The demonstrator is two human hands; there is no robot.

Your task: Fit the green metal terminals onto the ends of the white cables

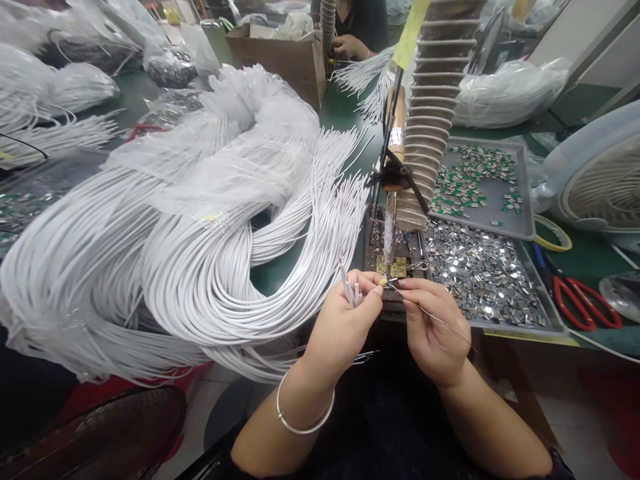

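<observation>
My left hand (345, 320) is closed around several white cables (349, 288), their stripped ends pointing up. Its thumb and forefinger pinch a small yellowish piece (383, 282) just below the tip of an upright soldering iron (390, 227). My right hand (435, 327) pinches a thin wire (440, 320) that trails back over the palm. A small dark part sits at its fingertips, too small to name. The two hands almost meet at the iron's tip. Behind them is a small yellow pad (395, 267) on the iron's stand.
Bundles of white cable (210, 273) fill the left. At right are a tray of metal parts (480, 273), a tray of green-ended pieces (523, 200), red-handled scissors (580, 303) and a fan (600, 173). A ribbed hose (430, 100) hangs ahead. Another person's hand (350, 48) shows behind.
</observation>
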